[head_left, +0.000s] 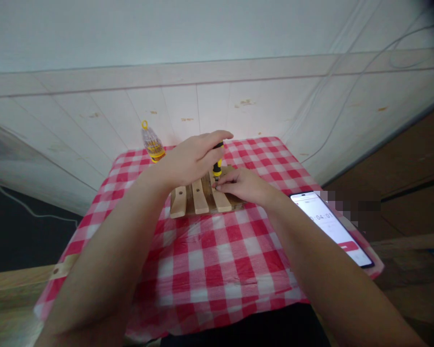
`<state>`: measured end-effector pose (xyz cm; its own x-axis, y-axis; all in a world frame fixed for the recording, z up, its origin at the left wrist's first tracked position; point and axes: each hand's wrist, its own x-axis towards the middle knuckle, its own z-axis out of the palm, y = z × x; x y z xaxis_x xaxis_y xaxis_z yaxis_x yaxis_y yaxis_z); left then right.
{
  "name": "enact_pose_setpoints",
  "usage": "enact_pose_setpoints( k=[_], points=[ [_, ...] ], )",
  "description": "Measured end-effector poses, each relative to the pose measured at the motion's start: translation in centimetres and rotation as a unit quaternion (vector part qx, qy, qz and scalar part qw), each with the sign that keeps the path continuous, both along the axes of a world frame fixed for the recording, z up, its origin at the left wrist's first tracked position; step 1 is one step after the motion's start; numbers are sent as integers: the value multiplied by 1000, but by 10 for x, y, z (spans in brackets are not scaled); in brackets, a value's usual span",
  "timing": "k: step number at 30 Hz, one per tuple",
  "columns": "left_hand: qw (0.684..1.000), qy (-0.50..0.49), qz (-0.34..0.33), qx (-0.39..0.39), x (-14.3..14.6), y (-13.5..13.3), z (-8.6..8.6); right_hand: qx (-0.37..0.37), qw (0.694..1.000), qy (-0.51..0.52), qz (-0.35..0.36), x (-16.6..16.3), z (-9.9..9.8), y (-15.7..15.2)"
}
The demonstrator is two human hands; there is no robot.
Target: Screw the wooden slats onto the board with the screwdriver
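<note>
The bench (206,274) wears a wrinkled red-and-white checked cloth, and in its middle, handy for both arms, a dark, rough-grained board (190,205) lies flat under pale, narrow wooden slats (222,202). The left hand (198,156) wraps the black-and-yellow handle of a screwdriver (217,167), seemingly to keep it upright over the rightmost slat, while the right hand (248,185) brings its fingers together low by the tip, presumably to steady it; from here I cannot tell whether they pinch the shaft or something smaller.
</note>
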<state>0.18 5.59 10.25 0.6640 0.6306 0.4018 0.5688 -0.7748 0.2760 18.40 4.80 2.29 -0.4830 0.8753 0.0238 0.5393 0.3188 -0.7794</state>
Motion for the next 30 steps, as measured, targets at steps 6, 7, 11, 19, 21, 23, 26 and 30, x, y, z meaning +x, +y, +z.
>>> enact_pose_setpoints(
  k=[6, 7, 11, 19, 21, 23, 26, 30],
  points=[
    [998, -32, -11, -46, -1, -5, 7, -14, 1000, -10, -7, 0, 5, -3],
    [998, -44, 6, -32, 0, -4, 4, -18, 1000, -9, -11, 0, 5, -3],
    [992, -57, 105, 39, 8, 2, -9, -5, 1000, -2, -15, 0, 2, -1],
    [989, 3, 148, 26, 4, 6, -11, 43, 997, 51, -32, -4, -6, -3],
    [995, -18, 98, -10, -1, 7, -8, 52, 997, 58, -21, -4, -7, -2],
    [996, -61, 37, -61, -3, 8, -9, 45, 997, 69, 0, -2, -7, 0],
    [983, -113, -35, -142, -4, 10, -12, 26, 996, 76, 29, 0, -5, 0],
    [978, -117, -58, -165, -5, 10, -9, -9, 995, 95, 7, 0, -3, -4]
  ],
)
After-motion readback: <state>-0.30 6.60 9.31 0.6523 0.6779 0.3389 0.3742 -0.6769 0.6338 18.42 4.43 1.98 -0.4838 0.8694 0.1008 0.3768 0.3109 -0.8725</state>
